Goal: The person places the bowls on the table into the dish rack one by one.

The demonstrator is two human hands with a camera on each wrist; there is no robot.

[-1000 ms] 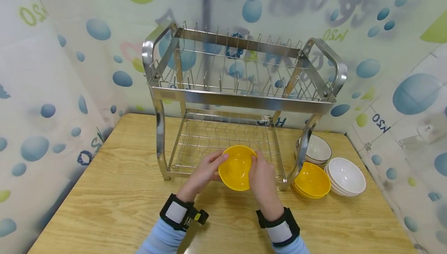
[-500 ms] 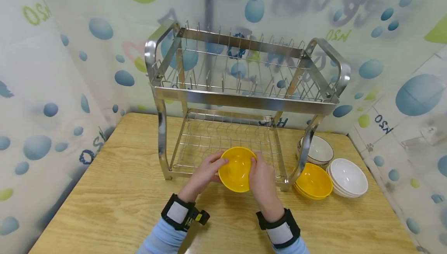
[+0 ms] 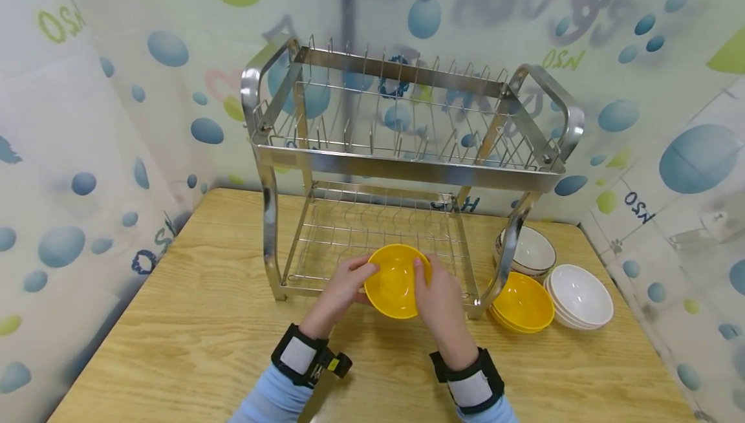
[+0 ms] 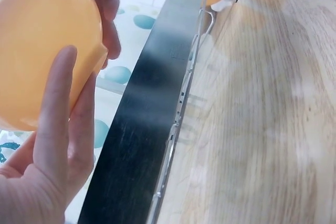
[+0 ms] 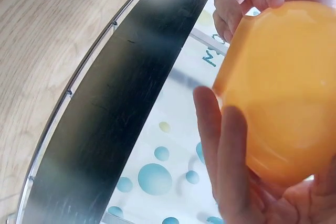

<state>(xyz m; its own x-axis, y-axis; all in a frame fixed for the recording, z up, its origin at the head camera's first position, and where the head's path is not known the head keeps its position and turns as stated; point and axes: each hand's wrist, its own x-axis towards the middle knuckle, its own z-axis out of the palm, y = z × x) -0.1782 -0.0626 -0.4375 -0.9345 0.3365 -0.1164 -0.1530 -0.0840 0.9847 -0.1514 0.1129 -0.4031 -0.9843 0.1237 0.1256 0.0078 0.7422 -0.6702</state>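
A yellow bowl (image 3: 396,284) is held between both hands, its inside tilted toward the head camera, in front of the rack's lower shelf. On its left side my left hand (image 3: 343,287) grips it, thumb at the rim and fingers behind. My right hand (image 3: 438,297) holds the opposite side, with the thumb over the rim. Both wrist views show the outside of the bowl (image 4: 50,40) and its foot ring. In the left wrist view, fingers of the left hand (image 4: 58,145) lie against it; in the right wrist view, the right hand (image 5: 236,166) supports it.
Behind the bowl stands a two-tier metal dish rack (image 3: 407,165) on the wooden table (image 3: 192,319). To its right sit stacked yellow bowls (image 3: 522,301), stacked white bowls (image 3: 581,295) and a dark-rimmed white bowl (image 3: 532,248). A patterned curtain (image 3: 116,151) hangs behind.
My right thumb has shifted slightly further over the bowl's rim. The bowl stays nearly in place, held by both hands throughout.
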